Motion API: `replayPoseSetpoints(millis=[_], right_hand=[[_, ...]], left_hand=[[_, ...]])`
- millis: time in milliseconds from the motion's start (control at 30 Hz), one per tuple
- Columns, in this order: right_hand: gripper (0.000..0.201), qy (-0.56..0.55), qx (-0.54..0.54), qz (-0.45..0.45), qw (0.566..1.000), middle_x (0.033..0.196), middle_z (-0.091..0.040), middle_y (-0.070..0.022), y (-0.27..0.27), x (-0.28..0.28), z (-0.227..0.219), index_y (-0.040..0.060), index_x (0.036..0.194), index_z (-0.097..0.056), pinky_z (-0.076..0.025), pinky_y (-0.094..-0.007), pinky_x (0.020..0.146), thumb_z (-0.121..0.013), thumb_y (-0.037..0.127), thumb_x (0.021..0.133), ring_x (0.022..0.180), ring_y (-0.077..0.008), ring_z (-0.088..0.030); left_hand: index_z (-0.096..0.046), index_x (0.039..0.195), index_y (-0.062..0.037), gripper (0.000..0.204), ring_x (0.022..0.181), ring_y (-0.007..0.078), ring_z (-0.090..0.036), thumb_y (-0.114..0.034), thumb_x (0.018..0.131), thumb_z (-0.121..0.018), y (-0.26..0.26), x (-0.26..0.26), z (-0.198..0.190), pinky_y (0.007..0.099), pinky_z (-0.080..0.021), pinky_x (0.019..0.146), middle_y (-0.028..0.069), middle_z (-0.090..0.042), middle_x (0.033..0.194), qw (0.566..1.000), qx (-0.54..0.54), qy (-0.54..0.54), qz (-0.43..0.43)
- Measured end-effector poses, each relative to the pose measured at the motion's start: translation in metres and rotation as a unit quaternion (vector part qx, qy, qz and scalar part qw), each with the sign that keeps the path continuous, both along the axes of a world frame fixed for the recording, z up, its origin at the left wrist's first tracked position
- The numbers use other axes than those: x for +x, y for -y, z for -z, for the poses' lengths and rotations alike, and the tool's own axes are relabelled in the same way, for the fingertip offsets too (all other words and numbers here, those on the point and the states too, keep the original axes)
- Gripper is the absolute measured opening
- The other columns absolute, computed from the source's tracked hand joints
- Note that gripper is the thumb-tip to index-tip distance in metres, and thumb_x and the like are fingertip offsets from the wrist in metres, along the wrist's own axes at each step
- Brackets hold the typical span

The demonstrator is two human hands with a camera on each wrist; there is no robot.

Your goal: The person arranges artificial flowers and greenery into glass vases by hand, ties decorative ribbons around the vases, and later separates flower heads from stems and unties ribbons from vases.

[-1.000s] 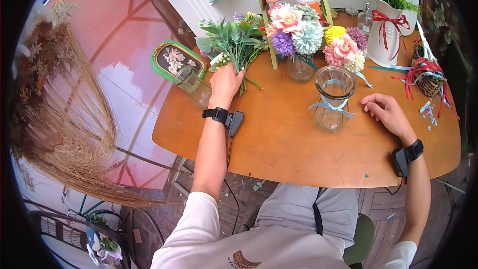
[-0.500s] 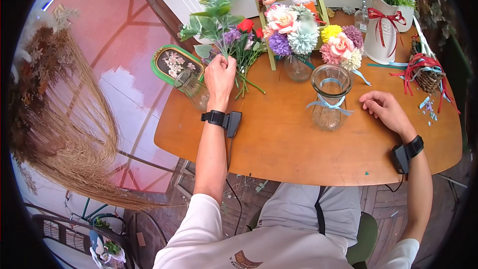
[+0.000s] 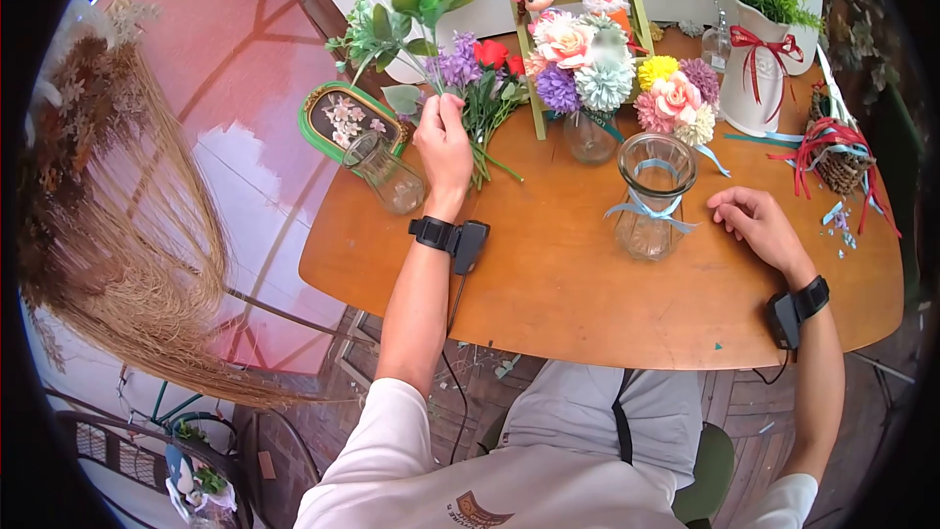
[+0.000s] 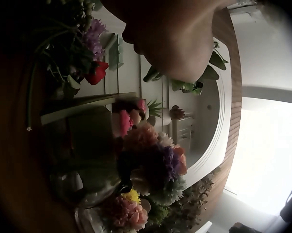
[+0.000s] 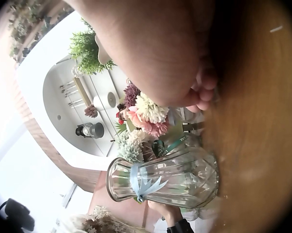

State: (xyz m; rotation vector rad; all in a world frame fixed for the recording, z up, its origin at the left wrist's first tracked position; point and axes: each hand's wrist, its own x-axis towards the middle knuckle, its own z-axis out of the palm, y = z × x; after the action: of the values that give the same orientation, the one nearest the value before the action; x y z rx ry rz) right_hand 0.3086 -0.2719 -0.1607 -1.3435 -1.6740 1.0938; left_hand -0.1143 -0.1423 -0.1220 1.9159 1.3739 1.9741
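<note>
The wooden table [image 3: 548, 304] was spread across the scene, with a large sheaf of dried grass [image 3: 147, 235] seen at its left. At the far middle, a green stand [image 3: 538, 116] was set behind the multicoloured bouquet [image 3: 578, 64], which was held in a small glass vase. At the far right, a leafy plant was borne by a white pitcher [image 3: 754, 88] tied with red ribbon. At the far left, a bundle of stems [image 3: 487, 113] with red and purple flowers was laid on the table. Above its left side, a green sprig [image 3: 419, 10] was held raised, its stem pinched between the thumb and fingers of the left hand [image 3: 446, 152]. Right of the middle, the ribboned glass vase [image 3: 651, 230] was stood upright, touched by neither hand. A green-rimmed oval frame [image 3: 313, 135] was placed at the left, beside a clear glass vase [image 3: 397, 184]. The right hand [image 3: 764, 225] was rested on the table to the right of the ribboned glass vase, its fingers loosely bent and close together, with nothing seen held. Smallest of all, blue scraps [image 3: 840, 220] were scattered at the right, near a wicker basket [image 3: 842, 165].
</note>
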Motion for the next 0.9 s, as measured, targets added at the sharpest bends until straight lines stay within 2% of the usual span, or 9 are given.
replayPoseSetpoints(millis=[467, 533, 567, 600, 667, 700, 800, 833, 900], right_hand=[[0.019, -0.013, -0.011, 0.008, 1.0, 0.089, -0.065, 0.0038, -0.001, 0.001, 0.001, 0.0021, 0.113, -0.069, -0.046, -0.0188, 0.064, -0.057, 0.011, 0.101, 0.073, -0.003, -0.054], [0.02, -0.009, -0.005, -0.001, 1.0, 0.09, -0.066, 0.0033, -0.005, 0.004, 0.006, 0.0023, 0.113, -0.069, -0.046, -0.0191, 0.064, -0.057, 0.011, 0.101, 0.073, -0.0032, -0.055], [0.02, -0.003, -0.006, -0.002, 1.0, 0.09, -0.066, 0.003, -0.005, 0.003, 0.005, 0.0023, 0.114, -0.069, -0.046, -0.0194, 0.065, -0.057, 0.012, 0.101, 0.073, -0.0034, -0.055], [0.02, 0.003, -0.007, -0.003, 1.0, 0.091, -0.066, 0.0027, -0.005, 0.003, 0.003, 0.0023, 0.114, -0.069, -0.047, -0.0197, 0.065, -0.057, 0.012, 0.101, 0.074, -0.0036, -0.056], [0.02, 0.025, -0.008, -0.008, 1.0, 0.092, -0.067, 0.0022, -0.003, -0.001, -0.008, 0.0024, 0.114, -0.069, -0.047, -0.0201, 0.066, -0.057, 0.012, 0.101, 0.075, -0.0044, -0.057], [0.02, 0.031, -0.011, -0.014, 0.999, 0.092, -0.067, 0.0022, -0.001, -0.004, -0.017, 0.0024, 0.114, -0.069, -0.048, -0.0205, 0.066, -0.057, 0.012, 0.101, 0.076, -0.0048, -0.058], [0.02, 0.07, -0.001, -0.002, 0.998, 0.093, -0.068, 0.0022, 0.004, -0.01, -0.044, 0.0024, 0.115, -0.069, -0.049, -0.022, 0.068, -0.057, 0.012, 0.101, 0.079, -0.0058, -0.06], [0.021, 0.086, 0.04, 0.0, 0.996, 0.093, -0.068, 0.0019, 0.002, -0.011, -0.055, 0.002, 0.116, -0.068, -0.049, -0.0225, 0.068, -0.057, 0.012, 0.101, 0.079, -0.006, -0.061], [0.023, 0.123, 0.108, 0.011, 0.986, 0.092, -0.069, 0.0006, 0.001, -0.016, -0.083, 0.0005, 0.118, -0.068, -0.049, -0.0233, 0.067, -0.058, 0.013, 0.101, 0.079, -0.0065, -0.062]], left_hand=[[-0.058, 0.103, 0.0005, 0.015, 0.067, 0.0101, -0.053, -0.01, 0.106, -0.047, 0.023, 0.04, 0.009, 0.0266, -0.045, 0.062, 0.0023, -0.058, 0.083, 0.992, 0.014, 0.022, 0.121], [-0.057, 0.102, 0.0, 0.015, 0.07, 0.011, -0.054, -0.011, 0.106, -0.047, 0.005, 0.033, 0.029, 0.0279, -0.046, 0.063, 0.0014, -0.057, 0.083, 0.981, 0.14, -0.132, 0.028], [-0.056, 0.099, -0.0007, 0.011, 0.072, 0.0144, -0.054, -0.009, 0.103, -0.05, 0.008, 0.032, 0.032, 0.0307, -0.046, 0.064, 0.0037, -0.057, 0.083, 0.987, 0.079, -0.047, 0.13], [-0.056, 0.099, -0.0007, 0.011, 0.072, 0.0144, -0.054, -0.009, 0.103, -0.05, 0.009, 0.03, 0.037, 0.0307, -0.046, 0.064, 0.0037, -0.057, 0.083, 0.988, 0.083, -0.037, 0.128], [-0.057, 0.097, -0.0006, 0.006, 0.071, 0.0188, -0.054, -0.006, 0.098, -0.053, 0.01, 0.031, 0.041, 0.0333, -0.046, 0.065, 0.0067, -0.057, 0.083, 0.982, 0.122, -0.142, 0.033], [-0.061, 0.091, 0.0016, 0.006, 0.077, 0.0408, -0.058, -0.003, 0.089, -0.057, 0.014, 0.038, 0.039, 0.0492, -0.045, 0.068, 0.0181, -0.062, 0.082, 0.995, 0.042, -0.081, 0.046], [-0.062, 0.091, -0.0006, 0.008, 0.075, 0.0411, -0.057, -0.003, 0.09, -0.055, 0.023, 0.039, 0.033, 0.0495, -0.046, 0.068, 0.0169, -0.062, 0.08, 0.956, 0.159, -0.242, -0.039], [-0.062, 0.104, -0.0008, 0.014, 0.085, 0.0376, -0.062, -0.008, 0.093, -0.057, 0.029, 0.037, 0.033, 0.0476, -0.05, 0.074, 0.0175, -0.065, 0.093, 0.979, 0.041, -0.188, 0.073], [-0.058, 0.113, -0.0015, 0.021, 0.093, 0.0344, -0.063, -0.011, 0.094, -0.058, 0.023, 0.04, 0.039, 0.0463, -0.052, 0.078, 0.0177, -0.065, 0.102, 0.973, 0.093, -0.191, 0.085]])
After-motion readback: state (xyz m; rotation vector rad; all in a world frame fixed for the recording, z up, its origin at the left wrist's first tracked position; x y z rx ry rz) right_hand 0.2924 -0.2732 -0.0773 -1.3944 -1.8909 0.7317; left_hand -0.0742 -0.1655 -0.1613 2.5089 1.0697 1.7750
